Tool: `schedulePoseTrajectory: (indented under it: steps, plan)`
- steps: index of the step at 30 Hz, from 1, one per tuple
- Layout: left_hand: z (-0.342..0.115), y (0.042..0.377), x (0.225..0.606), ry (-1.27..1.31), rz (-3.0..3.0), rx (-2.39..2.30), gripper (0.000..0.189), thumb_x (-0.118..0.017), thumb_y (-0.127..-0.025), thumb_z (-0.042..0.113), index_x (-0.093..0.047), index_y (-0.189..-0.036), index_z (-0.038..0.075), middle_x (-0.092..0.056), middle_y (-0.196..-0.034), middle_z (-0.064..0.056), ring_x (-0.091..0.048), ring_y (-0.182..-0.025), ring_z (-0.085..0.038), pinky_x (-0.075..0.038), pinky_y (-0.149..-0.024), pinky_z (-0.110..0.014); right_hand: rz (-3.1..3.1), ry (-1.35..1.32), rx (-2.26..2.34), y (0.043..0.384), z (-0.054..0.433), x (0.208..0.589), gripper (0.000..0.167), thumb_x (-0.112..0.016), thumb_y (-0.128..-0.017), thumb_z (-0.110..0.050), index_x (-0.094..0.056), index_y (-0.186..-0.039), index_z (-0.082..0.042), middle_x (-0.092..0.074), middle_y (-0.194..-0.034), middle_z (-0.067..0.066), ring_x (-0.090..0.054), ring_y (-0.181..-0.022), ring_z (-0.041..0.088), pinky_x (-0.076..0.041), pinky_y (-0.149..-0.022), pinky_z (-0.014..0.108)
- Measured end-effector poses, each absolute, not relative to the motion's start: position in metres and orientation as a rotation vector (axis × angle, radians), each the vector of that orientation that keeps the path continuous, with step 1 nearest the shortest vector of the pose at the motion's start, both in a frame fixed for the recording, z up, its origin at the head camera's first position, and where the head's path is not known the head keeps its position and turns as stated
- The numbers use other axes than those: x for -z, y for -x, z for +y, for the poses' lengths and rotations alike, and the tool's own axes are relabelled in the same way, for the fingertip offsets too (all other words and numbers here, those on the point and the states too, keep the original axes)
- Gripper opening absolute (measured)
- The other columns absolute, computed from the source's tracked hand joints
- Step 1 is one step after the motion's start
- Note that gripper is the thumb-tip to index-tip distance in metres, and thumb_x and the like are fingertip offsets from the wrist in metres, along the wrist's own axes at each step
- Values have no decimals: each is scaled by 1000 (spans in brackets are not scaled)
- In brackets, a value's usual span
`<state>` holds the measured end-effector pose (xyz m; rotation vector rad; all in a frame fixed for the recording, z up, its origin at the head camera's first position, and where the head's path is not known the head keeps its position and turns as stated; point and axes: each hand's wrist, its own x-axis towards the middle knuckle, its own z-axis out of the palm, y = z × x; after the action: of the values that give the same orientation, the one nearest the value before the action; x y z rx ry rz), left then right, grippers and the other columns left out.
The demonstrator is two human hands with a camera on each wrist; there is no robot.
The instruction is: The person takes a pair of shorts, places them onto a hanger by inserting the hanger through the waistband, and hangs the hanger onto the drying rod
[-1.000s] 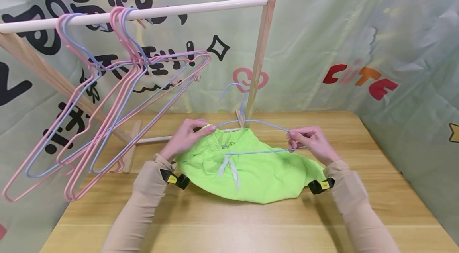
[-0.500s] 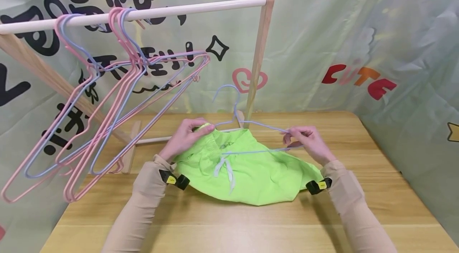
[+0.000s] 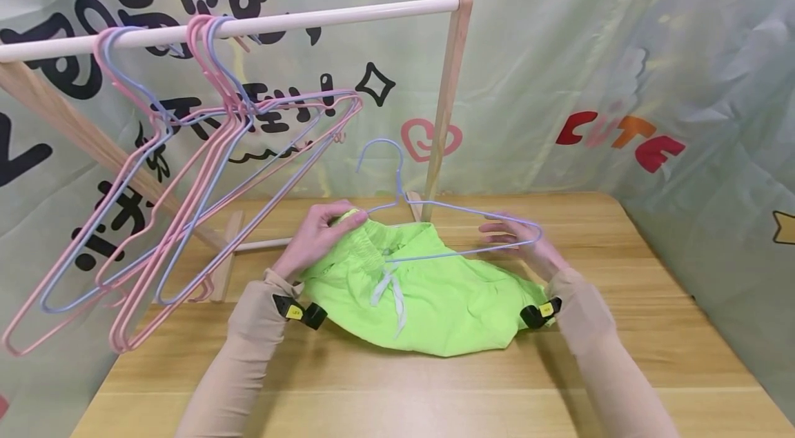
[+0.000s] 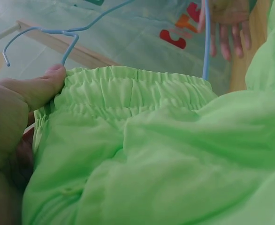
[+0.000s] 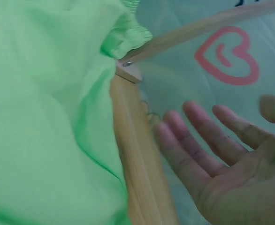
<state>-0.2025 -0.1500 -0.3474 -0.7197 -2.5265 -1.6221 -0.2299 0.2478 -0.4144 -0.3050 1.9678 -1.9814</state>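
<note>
Bright green shorts (image 3: 435, 300) with an elastic waistband and a white drawstring (image 3: 391, 292) lie spread above the table. My left hand (image 3: 317, 236) pinches the waistband's left corner, thumb on top, together with the end of a blue hanger (image 3: 399, 176). That end is tucked inside the waist and hidden by fabric; the hanger's right end sticks out over the shorts, hook upward. Behind this free end is my right hand (image 3: 535, 255), fingers extended and apart. The right wrist view shows that hand (image 5: 231, 173) palm up with nothing in it, beside the shorts (image 5: 43, 103).
A wooden rack with a white rail (image 3: 348, 14) stands at the back left. Several pink and blue hangers (image 3: 232, 117) hang from it, reaching low over the table's left side. The rack's right post (image 3: 448, 96) rises just behind the blue hanger. A printed curtain (image 3: 546, 65) encloses the table (image 3: 397, 393).
My right hand has let go of the hanger's right side and spread its fingers. The hanger has shifted left, deeper into the waistband. My left hand keeps its grip on the waistband.
</note>
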Motion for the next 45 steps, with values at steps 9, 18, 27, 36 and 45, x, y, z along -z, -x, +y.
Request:
schedulePoseTrajectory:
  steps: [9,18,27,36,45]
  plan:
    - [-151,203,348,715,-2434,1664,18,-62,-99,14,-74,-103,1,-73,-101,-16,-64,-93,-11,-50,-87,-27,2157,303,1708,240,222,420,53,-51,-105,-24,-39,-150,2,-46,-151,27,-62,-124,20,-44,-113,54]
    - [-151,202,348,717,-2404,1681,18,-63,-99,13,-75,-103,0,-72,-101,-18,-63,-92,-11,-49,-81,-23,2334,609,1404,252,193,426,51,-49,-105,-14,-37,-154,-3,-34,-159,27,-40,-140,48,-41,-112,59]
    - [-151,202,349,682,-2414,1690,19,-64,-99,14,-75,-104,0,-72,-104,-18,-63,-94,-11,-49,-82,-22,2407,859,1247,259,182,430,50,-49,-102,-3,-38,-150,4,-38,-152,31,-48,-125,50,-39,-108,67]
    - [-149,202,348,697,-2400,1685,19,-64,-99,13,-74,-104,-2,-72,-104,-19,-63,-92,-9,-49,-79,-22,2491,1021,1155,263,171,432,46,-49,-99,3,-43,-145,8,-43,-144,36,-52,-120,51,-43,-107,65]
    - [-149,203,348,700,-2399,1694,20,-64,-99,13,-74,-106,-3,-72,-103,-17,-63,-94,-10,-49,-82,-23,2610,853,998,266,165,431,32,-52,-101,-10,-62,-128,4,-64,-129,25,-60,-120,43,-46,-108,57]
